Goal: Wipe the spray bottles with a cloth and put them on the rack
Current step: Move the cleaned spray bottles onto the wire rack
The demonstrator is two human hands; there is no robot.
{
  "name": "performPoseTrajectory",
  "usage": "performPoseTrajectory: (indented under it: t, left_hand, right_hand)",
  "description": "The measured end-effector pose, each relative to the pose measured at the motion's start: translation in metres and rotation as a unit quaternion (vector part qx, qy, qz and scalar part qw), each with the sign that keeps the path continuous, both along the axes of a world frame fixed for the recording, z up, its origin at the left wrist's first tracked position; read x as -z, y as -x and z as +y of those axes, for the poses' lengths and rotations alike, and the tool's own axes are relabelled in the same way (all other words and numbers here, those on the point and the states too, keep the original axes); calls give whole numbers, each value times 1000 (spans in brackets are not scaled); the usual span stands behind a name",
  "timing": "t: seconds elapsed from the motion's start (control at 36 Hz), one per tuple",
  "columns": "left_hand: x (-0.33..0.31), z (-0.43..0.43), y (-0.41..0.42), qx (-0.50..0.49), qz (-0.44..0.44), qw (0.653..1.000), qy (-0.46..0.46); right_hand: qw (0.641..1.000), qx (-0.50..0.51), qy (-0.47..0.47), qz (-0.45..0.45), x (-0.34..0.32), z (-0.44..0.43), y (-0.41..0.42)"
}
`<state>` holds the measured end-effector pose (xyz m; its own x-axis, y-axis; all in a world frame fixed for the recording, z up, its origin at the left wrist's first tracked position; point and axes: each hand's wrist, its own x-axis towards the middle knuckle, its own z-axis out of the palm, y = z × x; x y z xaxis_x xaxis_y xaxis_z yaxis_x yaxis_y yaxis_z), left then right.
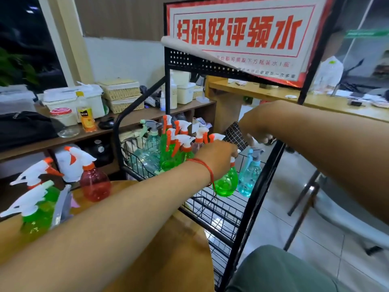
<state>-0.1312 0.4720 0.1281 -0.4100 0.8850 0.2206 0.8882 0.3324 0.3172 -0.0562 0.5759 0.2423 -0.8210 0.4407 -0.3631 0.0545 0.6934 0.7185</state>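
My left hand (219, 157) grips the spray head of a green spray bottle (226, 183) standing in the black wire rack (221, 216). My right hand (255, 129) holds a dark checked cloth (236, 135) just above a blue spray bottle (249, 178) next to the green one. Several more green, blue and pink bottles (168, 148) stand further back in the same basket. On the round wooden table (168, 249) at the left stand a red bottle (94, 182) and a green bottle (37, 216).
A red and white sign (242, 36) hangs on the rack's pegboard top. Behind stands a wooden shelf (130, 121) with boxes, baskets and jars. A counter (273, 93) runs at the right, with a chair (336, 218) on the tiled floor below.
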Motion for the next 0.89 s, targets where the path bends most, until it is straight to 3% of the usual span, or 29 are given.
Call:
performPoseTrajectory:
  t: [0.19,0.33,0.75,0.89]
  left_hand:
    - [-23,-36,0,12,-16,999,30]
    - [-42,-99,14,-25,21,999,39]
    - [-56,-318,45,-215,61,970,95]
    - [-44,-377,59,-267,52,956,108]
  right_hand:
    - [989,-50,23,138,-13,-21,-4]
    - [969,-126,55,207,-14,-60,2]
    - [928,-257,215,162,13,-244,41]
    - [920,-247,265,148,32,-283,59]
